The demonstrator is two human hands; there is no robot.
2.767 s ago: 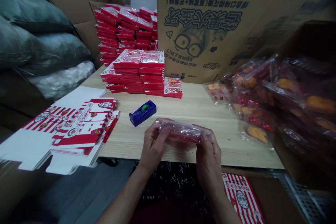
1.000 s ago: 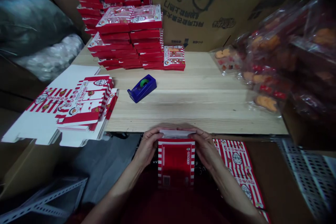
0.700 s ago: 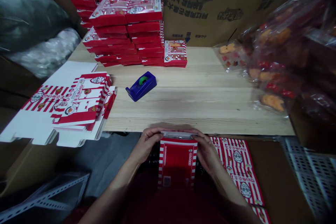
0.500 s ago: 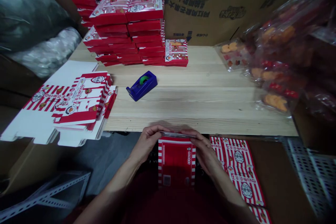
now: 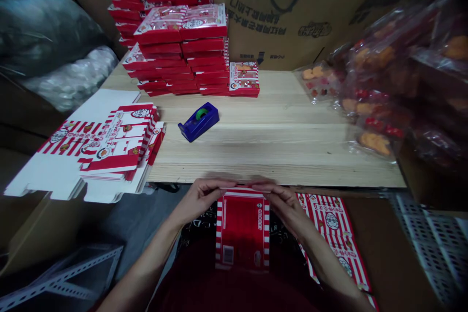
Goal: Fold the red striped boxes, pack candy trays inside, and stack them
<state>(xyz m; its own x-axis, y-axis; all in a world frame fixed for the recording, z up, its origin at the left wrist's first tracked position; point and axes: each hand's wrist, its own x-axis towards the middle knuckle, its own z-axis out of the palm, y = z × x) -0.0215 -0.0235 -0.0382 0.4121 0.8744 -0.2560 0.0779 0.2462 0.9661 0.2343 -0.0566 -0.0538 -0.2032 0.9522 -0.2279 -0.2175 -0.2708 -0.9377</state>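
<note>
A red box with striped white edges and a barcode is held upright against my body, just below the table's front edge. My left hand pinches its upper left corner between thumb and fingers. At the upper right corner, my right hand grips it the same way, fingertips along the top edge. The box's lower end meets my dark red clothing. Beyond my hands, a blue tape dispenser with a green roll rests on the wooden table.
Flat printed cartons lie stacked at the left. Red window boxes are piled at the back, before a large cardboard box. Clear bags of food-shaped pieces heap at the right. Striped boxes sit in a carton below.
The top flap of the box, standing open with its edge raised before, now lies folded down under my fingers. The view has shifted slightly.
</note>
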